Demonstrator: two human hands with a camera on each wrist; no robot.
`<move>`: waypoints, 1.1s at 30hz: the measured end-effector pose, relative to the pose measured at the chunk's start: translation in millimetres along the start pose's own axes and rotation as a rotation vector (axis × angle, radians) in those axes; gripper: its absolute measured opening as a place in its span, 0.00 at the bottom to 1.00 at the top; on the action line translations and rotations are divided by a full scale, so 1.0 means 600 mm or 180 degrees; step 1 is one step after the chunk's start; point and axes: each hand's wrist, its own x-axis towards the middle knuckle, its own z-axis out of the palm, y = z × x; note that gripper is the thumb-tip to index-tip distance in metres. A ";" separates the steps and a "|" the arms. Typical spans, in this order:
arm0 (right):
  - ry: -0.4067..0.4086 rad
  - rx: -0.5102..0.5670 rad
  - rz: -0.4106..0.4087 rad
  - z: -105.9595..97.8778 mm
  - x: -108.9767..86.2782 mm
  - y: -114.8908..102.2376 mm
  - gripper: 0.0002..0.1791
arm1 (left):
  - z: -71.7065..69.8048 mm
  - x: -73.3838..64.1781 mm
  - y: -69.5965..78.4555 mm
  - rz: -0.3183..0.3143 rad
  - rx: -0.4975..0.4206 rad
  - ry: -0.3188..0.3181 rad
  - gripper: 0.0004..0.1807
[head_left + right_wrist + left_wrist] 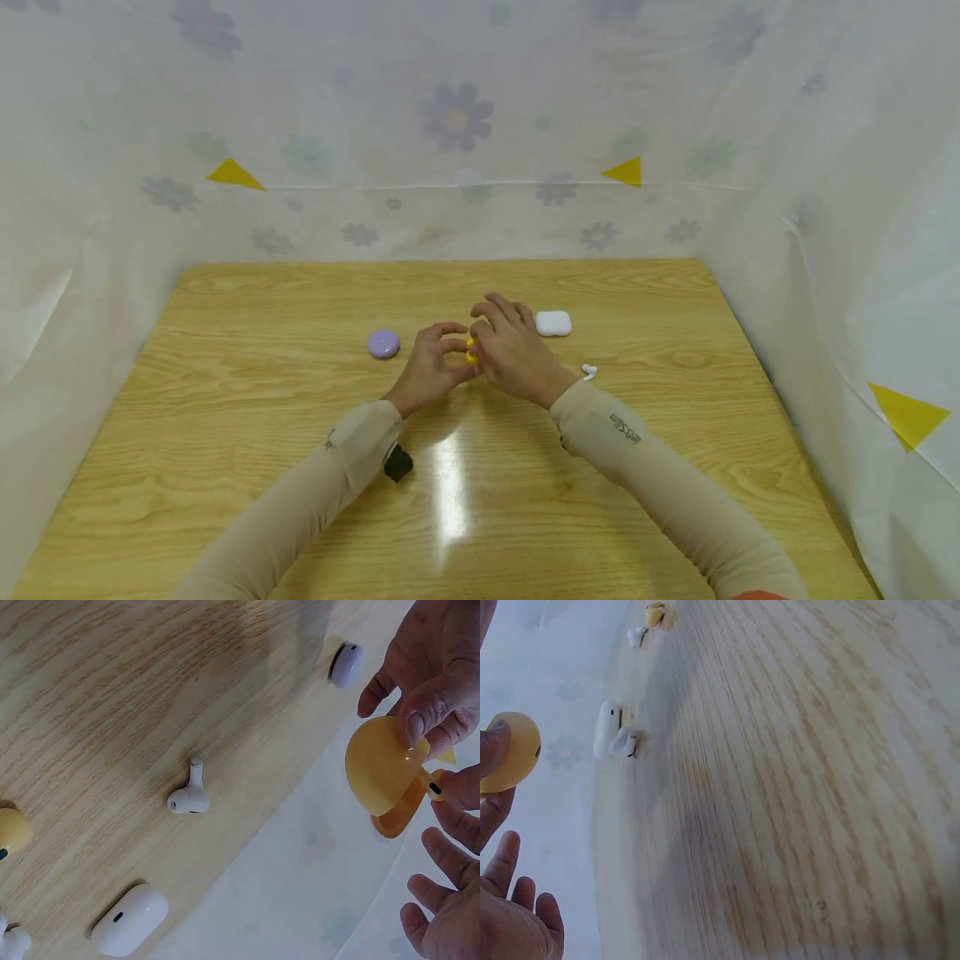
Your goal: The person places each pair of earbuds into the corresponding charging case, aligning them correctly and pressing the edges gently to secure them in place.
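Earbud case [379,761], yellow, held up off the table between the two hands, dome side and lid parted like a beak. Left hand [431,371] grips it — thumb pressed on the outer curve, fingers behind, part of their contact hidden. Hold likely meant to steady the shell and leave its mouth facing the other hand; held aloft so fingers can get round it, I'd judge.

Right hand [517,354] is at that mouth: thumb-side fingertips pinch a small yellow earbud [433,787] with a black oval mark, gap closed down to the bud's thickness. Other fingers spread apart, clear of the shell, probably just to stay out of the way. Whether the bud is seated or free of the case — can't tell, fingertips cover it.

On the wooden table [225,400]: purple case [383,344] off to the left; white case [131,921] beyond the right hand; loose white earbud [191,796] lying between those two cases; second white earbud [589,372] near the right sleeve [637,442]; yellow piece [11,834] cut off at the right wrist view's edge. These lie well spaced, presumably for easy picking.
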 end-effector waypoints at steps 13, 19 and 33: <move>-0.0181 -0.0063 0.0201 -0.012 0.004 0.001 0.06 | -0.001 0.001 0.000 0.0026 0.0015 0.0038 0.15; -0.0154 -0.0121 0.0171 -0.018 0.002 0.002 0.05 | -0.003 0.000 -0.001 0.0072 0.0011 0.0098 0.14; -0.0172 -0.0122 0.0093 -0.003 -0.005 0.002 0.06 | -0.001 0.004 0.002 0.0022 -0.0005 0.0118 0.14</move>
